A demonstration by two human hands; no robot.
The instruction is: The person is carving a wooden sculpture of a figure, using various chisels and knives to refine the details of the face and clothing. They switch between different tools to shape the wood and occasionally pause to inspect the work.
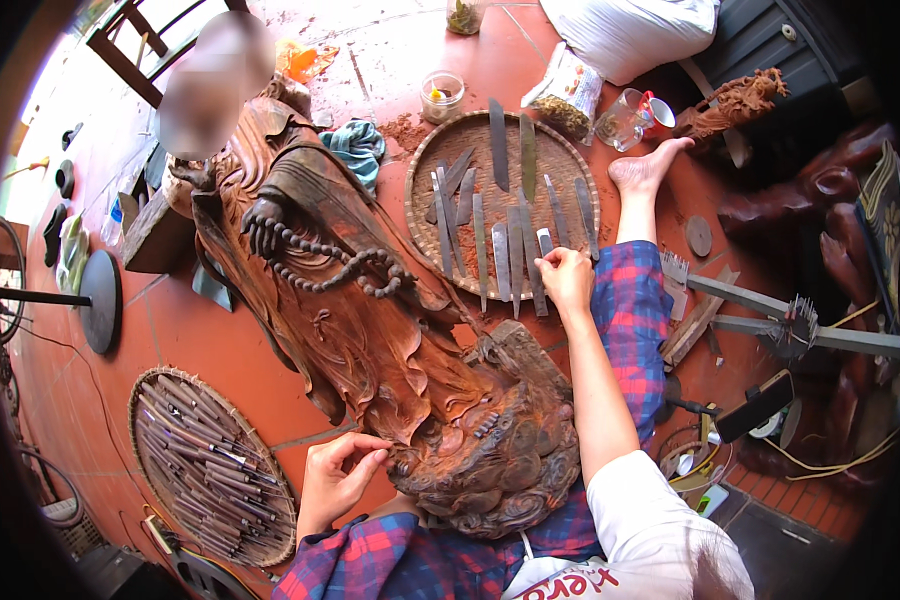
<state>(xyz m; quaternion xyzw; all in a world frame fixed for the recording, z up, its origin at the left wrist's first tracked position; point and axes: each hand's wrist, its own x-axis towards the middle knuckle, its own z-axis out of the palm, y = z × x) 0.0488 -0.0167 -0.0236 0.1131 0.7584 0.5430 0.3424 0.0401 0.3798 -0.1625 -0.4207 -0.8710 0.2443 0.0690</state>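
A large carved wooden statue (370, 345) in a robe with a string of beads leans across my lap, its knobbly base (500, 470) nearest me. My left hand (340, 480) is closed in a pinch at the robe's lower edge; whatever its fingertips hold, if anything, is too small to make out. Over the right side of a round woven tray (417, 190) my right hand (567, 280) pinches a short flat metal blade (544, 238), partly hidden by the fingers. Several flat metal blades (498, 145) lie spread on that tray.
Another woven tray (145, 470) at left holds many carving tools (205, 460). A wooden block (160, 232) props the statue's upper end. Rightward are metal bars (750, 300), a phone on a stand (757, 405) and dark carved wood (840, 195). Beyond stand a plastic tub (442, 97) and cup (658, 113).
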